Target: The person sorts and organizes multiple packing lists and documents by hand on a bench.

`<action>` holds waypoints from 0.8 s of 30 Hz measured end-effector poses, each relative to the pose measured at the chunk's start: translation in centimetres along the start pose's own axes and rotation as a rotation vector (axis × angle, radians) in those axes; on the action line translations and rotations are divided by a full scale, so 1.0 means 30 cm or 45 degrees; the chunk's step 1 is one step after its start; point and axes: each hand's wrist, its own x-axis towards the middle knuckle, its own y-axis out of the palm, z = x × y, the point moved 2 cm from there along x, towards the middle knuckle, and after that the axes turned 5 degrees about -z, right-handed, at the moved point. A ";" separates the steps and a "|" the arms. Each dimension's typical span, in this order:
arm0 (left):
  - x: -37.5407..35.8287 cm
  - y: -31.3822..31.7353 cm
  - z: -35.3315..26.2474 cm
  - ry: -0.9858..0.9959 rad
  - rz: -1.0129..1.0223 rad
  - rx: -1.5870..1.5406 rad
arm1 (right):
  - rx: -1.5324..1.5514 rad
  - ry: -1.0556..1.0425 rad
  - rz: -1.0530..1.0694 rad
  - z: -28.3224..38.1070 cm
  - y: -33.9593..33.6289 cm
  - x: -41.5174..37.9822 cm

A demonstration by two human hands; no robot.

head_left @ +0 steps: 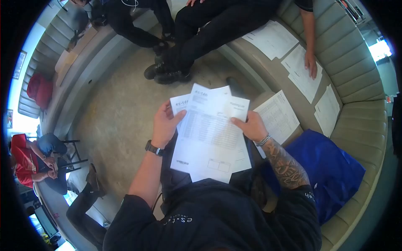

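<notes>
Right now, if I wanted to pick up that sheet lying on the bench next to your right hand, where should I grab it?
Probably take the sheet with the table on it by its far right edge, coming from the bench's open side. It lies flat on the bench, and its near left corner sits close to the right hand and the fanned papers, so that side is crowded. Pinch the edge gently between thumb and finger.

The floor (pixel 121 108) is a pale, worn beige surface, and a long curved bench (pixel 356 121) with ribbed grey-green padding runs around it on the right side and continues along the left. On the bench seat lie several printed sheets (pixel 274 39) and a blue bag (pixel 335 171), while a red bag (pixel 39 90) rests on the left part. Bright daylight comes from a window (pixel 379 49) at the upper right, and a black chair (pixel 73 152) stands at the left.
</notes>
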 end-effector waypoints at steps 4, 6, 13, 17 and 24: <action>-0.053 -0.119 -0.035 -0.286 0.068 0.085 | -0.006 0.025 0.034 0.025 -0.010 -0.057; -0.006 -0.048 0.011 -0.273 0.110 0.016 | -0.091 -0.064 0.031 0.015 -0.138 -0.044; 0.112 -0.096 0.002 -0.073 -0.068 0.069 | 0.128 -0.010 -0.134 -0.026 -0.229 -0.036; 0.136 -0.117 0.003 -0.112 -0.054 0.012 | 0.111 0.014 -0.191 -0.039 -0.252 -0.040; 0.095 -0.149 0.076 -0.065 -0.024 0.135 | 0.007 -0.223 -0.155 0.072 -0.077 -0.135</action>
